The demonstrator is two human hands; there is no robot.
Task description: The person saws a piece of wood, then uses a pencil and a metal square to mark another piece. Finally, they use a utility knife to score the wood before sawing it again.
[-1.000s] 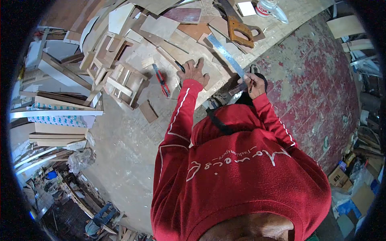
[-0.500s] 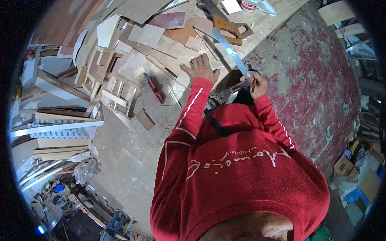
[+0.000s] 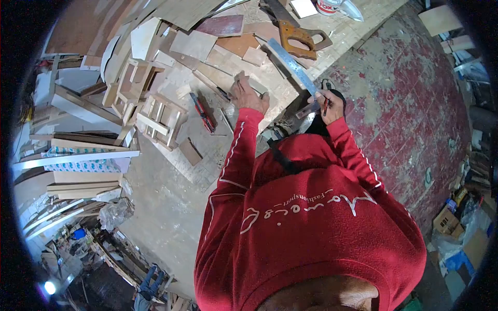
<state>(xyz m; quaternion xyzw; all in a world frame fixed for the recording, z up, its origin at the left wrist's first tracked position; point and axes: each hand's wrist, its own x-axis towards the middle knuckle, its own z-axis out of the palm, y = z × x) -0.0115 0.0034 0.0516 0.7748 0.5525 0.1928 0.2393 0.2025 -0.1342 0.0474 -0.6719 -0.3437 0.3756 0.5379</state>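
My right hand [image 3: 332,106] is closed around the lower end of a try square [image 3: 291,63], near its short stock. A thin red-and-dark pen or pencil [image 3: 326,107] is in the same hand. The square's metal blade points up and left over the bench edge. My left hand [image 3: 249,97] rests on pale wood on the bench, its thumb apart from its fingers; the fingertips are partly hidden. Left of it lie a red-and-black utility knife [image 3: 201,111] and a thin rod [image 3: 226,120].
A wooden-handled saw [image 3: 298,39] and a white tub [image 3: 328,6] lie at the back of the bench. Small wooden frames [image 3: 160,122] stand at left among offcuts and a brown block [image 3: 190,151]. Stacked boards [image 3: 83,160] are farther left. The stained red floor [image 3: 399,109] is at right.
My left hand has shifted left and slightly toward me, its fingers closer together than before. My right hand keeps the square and pen, with the blade slightly shifted. The view has moved slightly.
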